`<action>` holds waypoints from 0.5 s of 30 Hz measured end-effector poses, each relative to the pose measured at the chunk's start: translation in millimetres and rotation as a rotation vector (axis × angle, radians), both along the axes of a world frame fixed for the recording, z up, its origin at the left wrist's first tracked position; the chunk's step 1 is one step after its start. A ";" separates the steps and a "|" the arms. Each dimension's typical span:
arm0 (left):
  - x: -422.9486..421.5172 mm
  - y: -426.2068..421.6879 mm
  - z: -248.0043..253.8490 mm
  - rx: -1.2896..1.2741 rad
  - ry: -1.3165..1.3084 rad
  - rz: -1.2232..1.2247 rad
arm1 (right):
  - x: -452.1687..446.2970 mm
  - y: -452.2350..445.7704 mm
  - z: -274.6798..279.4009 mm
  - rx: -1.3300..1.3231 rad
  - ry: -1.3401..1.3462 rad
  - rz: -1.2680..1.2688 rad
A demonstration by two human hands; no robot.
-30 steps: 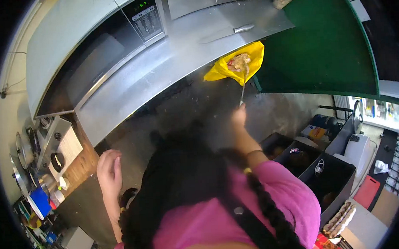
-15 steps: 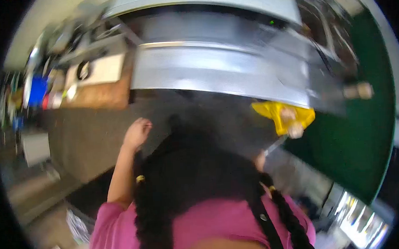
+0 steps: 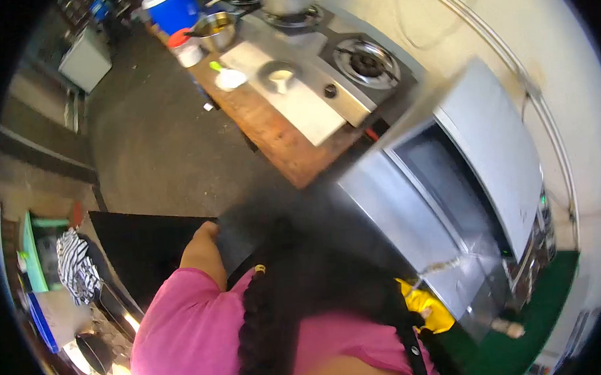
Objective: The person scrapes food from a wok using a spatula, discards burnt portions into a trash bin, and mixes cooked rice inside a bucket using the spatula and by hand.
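Observation:
My left hand [image 3: 210, 229] shows only in part beyond the pink sleeve, near a black surface; its fingers are too unclear to read. Behind the dark hair and straps, my right hand is hidden. A thin utensil [image 3: 419, 282] sticks out there, with a pale, blurred piece [image 3: 443, 266] at its end over the edge of the steel counter [image 3: 403, 226]. Just below it hangs a yellow bag [image 3: 435, 314] with some food visible in its opening.
A wooden table [image 3: 271, 135] holds a pale board [image 3: 311, 120], a white spoon rest, a red-lidded jar [image 3: 187, 50] and a metal pan [image 3: 214, 34]. Behind are a gas burner [image 3: 366, 62] and a blue cooler [image 3: 172, 13]. A microwave [image 3: 448, 181] stands on the steel counter.
The view has swung left toward the wooden table and stove. The utensil's pale piece has gone from beside the yellow bag to above it. My right hand has passed out of sight.

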State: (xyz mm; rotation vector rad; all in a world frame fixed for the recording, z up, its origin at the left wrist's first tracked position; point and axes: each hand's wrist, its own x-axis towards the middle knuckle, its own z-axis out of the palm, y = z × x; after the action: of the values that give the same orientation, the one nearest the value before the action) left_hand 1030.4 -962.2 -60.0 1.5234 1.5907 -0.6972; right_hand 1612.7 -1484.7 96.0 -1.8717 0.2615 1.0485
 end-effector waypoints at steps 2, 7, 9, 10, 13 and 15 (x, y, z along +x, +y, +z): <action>-28.9 42.0 -42.9 0.160 -0.082 -0.211 | 3.3 74.4 17.2 0.016 -0.054 0.205; 4.6 84.9 77.3 0.411 -0.141 0.129 | -4.3 262.7 -19.8 0.333 -0.020 0.702; 8.5 100.9 104.8 0.460 -0.247 0.200 | 16.0 322.1 -105.9 0.773 0.498 0.842; 5.5 106.0 100.0 0.504 -0.301 0.231 | -25.9 371.1 -40.4 0.656 0.198 0.862; -2.8 131.2 130.4 0.576 -0.278 0.163 | -152.1 528.0 151.9 0.282 -0.338 0.897; -10.1 144.8 160.4 0.667 -0.063 0.228 | -175.7 586.8 144.2 0.437 -0.239 0.996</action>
State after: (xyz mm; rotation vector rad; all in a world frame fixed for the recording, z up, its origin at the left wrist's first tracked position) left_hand 1020.2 -817.4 100.5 1.7482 2.0223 0.0281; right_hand 1437.0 -897.9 240.1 -1.6694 -1.0599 1.3387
